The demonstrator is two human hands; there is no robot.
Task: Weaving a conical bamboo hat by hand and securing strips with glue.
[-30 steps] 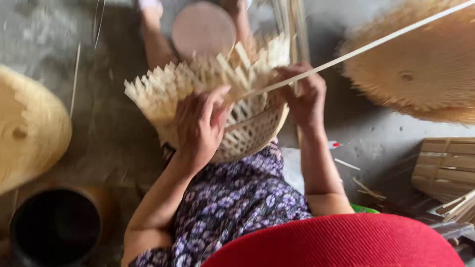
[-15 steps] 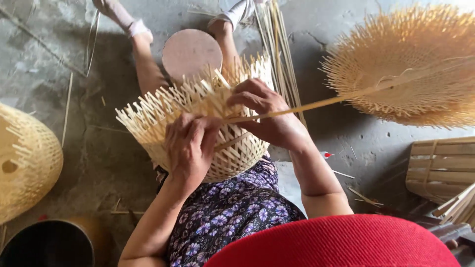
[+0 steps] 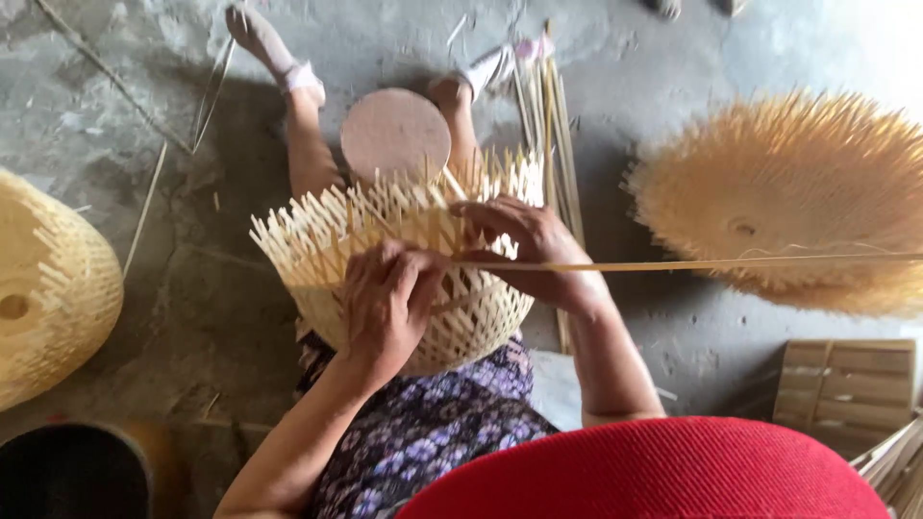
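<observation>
Far left, on the concrete floor (image 3: 173,317), a finished woven dome (image 3: 48,288) lies on its side; below it a dark round pot (image 3: 67,476) w/ an orange rim, only partly in view. No labels, packages or signs anywhere in view.

Centre: the half-woven basket (image 3: 317,259) sits on the person's lap, over a purple flowered dress (image 3: 423,432), rim of loose stake ends pointing up and outward. Left hand (image 3: 385,303) is curled over the near wall, fingers pressing down into the weave, grasping the rim area. Right hand (image 3: 524,240) is curled on the rim's right side, pinching the long thin bamboo strip (image 3: 721,262) where it enters the weave; the strip runs off to the right edge of frame.

Handling, as a judgement: basket looks light, springy, not fragile as a whole, but the free stake ends prob. snap or splay if bent hard, and edges could be sharp. Best hold is the woven wall below the rim, not the loose ends. Strip looks flexible, whippy, likely to kink if bent sharply; hold close to the weave.

Behind the basket, a round pinkish disc (image 3: 394,133) betw. the legs, and a bundle of bamboo slats (image 3: 548,106) on the floor. Right: a wide spiky woven piece (image 3: 798,183); lower right, a stack of flat slats (image 3: 846,389). Red hat brim (image 3: 644,471) at bottom.
</observation>
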